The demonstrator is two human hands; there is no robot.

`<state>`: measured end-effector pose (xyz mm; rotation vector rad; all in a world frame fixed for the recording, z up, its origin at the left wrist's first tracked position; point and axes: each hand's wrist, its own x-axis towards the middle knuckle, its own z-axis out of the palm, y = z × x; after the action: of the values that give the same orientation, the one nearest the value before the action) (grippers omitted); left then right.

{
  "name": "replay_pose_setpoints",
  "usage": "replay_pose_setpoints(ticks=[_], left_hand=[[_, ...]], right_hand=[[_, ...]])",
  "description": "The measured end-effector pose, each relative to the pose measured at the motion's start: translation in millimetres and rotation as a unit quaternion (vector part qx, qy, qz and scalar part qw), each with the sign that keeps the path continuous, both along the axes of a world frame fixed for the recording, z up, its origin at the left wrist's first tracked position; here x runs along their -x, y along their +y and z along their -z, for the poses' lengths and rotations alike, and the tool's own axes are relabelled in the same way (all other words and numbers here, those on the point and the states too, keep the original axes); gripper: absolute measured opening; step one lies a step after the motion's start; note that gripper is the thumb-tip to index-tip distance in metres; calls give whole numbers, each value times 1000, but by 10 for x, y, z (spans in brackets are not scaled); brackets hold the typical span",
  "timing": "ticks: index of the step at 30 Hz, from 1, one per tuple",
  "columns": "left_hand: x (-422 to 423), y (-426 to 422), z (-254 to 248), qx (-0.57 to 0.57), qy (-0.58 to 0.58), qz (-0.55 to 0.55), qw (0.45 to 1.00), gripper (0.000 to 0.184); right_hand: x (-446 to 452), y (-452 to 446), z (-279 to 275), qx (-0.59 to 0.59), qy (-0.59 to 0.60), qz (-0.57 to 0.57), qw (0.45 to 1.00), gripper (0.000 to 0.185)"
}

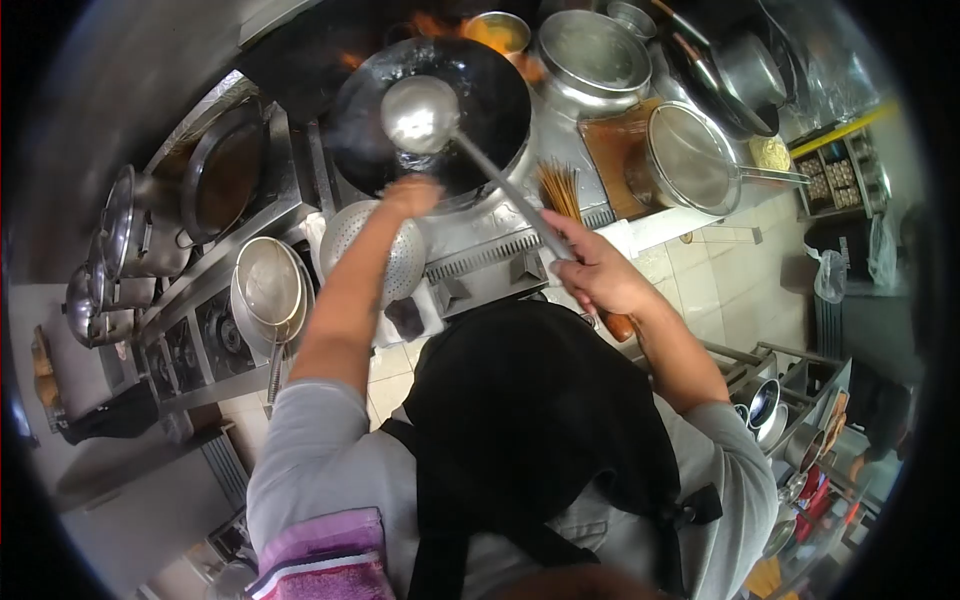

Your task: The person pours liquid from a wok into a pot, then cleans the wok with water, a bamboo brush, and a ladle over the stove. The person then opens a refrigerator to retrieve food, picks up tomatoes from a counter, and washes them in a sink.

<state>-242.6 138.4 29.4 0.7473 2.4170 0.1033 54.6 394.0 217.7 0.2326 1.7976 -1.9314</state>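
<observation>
Evidently the wok (pixel 490 105) is already heating, flames (pixel 430 22) at its far edge; contents and work left cannot be told. The ladle (pixel 422 115) is over it, gripped by the right hand (pixel 600 272); the blurred left hand (pixel 414 195) is by the near edge, its fingers unreadable.

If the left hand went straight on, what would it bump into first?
Probably the black wok, right by the blurry left hand; I can't tell whether they already touch.
</observation>
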Motion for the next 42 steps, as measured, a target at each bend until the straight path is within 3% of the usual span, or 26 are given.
replay_pose_setpoints(ticks=[1, 2, 3, 4, 6, 7, 8, 11, 14, 15, 16, 17, 18, 19, 21, 25, 27, 30, 32, 34, 36, 38, 42], left_hand=[[130, 131, 391, -33, 64, 205, 976, 54], [-227, 317, -204, -175, -69, -22, 982, 56], [-374, 409, -329, -274, -86, -28, 957, 61], [-430, 466, -473, -188, -107, -71, 974, 63], [-575, 244, -411, -154, -14, -39, 987, 63], [-602, 70, -384, -156, -11, -46, 987, 63], [-591, -193, -365, -106, 67, -18, 992, 63], [-412, -822, -475, 24, 227, 23, 973, 61], [-252, -1069, -483, 60, 280, 4, 958, 60], [-287, -1036, -482, 63, 272, 5, 960, 60], [-363, -1009, -423, 63, 276, -4, 959, 60], [-485, -992, -282, 28, 307, 10, 951, 60], [-596, -978, -174, -7, 338, 24, 941, 60], [-682, -967, -119, -8, 342, 14, 939, 60], [-851, -964, -29, -143, 387, 33, 910, 58], [-723, -991, -311, -111, 351, 7, 930, 54], [-600, -1025, -369, -77, 377, -53, 922, 51], [-823, -894, -361, -119, 352, -19, 928, 48], [-881, -840, -324, -150, 362, -14, 920, 47], [-815, -892, -317, -179, 372, -6, 911, 46], [-599, -1036, -316, -137, 361, -29, 922, 45], [-511, -990, -291, -119, 365, -29, 923, 45], [-496, -833, -140, -60, 333, -33, 940, 47]], right_hand=[[3, 68, -10, -82, 18, 34, 996, 68], [-7, 158, -2, -161, 35, 66, 984, 69], [52, 450, 384, -314, 223, 81, 920, 68], [178, 716, 764, -443, 399, 91, 798, 68], [359, 848, 374, -427, 218, 172, 861, 68], [520, 1003, 416, -453, 168, 201, 852, 69], [717, 1172, 479, -477, 117, 230, 840, 69], [1240, 1404, 599, -522, 51, 270, 808, 68], [1792, 1967, 1501, -527, 101, 326, 779, 58], [1824, 1924, 1399, -336, 103, 356, 866, 28], [1873, 2072, 1447, -335, 111, 349, 868, 28], [1900, 2439, 1661, 51, 61, 372, 925, 15], [1977, 2627, 1747, 428, -7, 335, 839, 10], [1986, 2531, 1592, 425, -6, 326, 844, 10], [1662, 2259, 1140, 424, 31, 363, 829, 17], [1249, 2024, 518, 454, -9, 337, 825, 12], [1020, 1706, 130, 365, 22, 366, 856, 4], [657, 1318, -196, 329, 34, 323, 887, 15], [461, 1058, -270, 323, 16, 296, 899, 37], [326, 862, -178, 344, 3, 242, 907, 42], [239, 660, -53, 280, -32, 226, 933, 50], [157, 392, 56, 302, -80, 207, 927, 61], [103, -211, 63, 224, -113, 157, 955, 58]])
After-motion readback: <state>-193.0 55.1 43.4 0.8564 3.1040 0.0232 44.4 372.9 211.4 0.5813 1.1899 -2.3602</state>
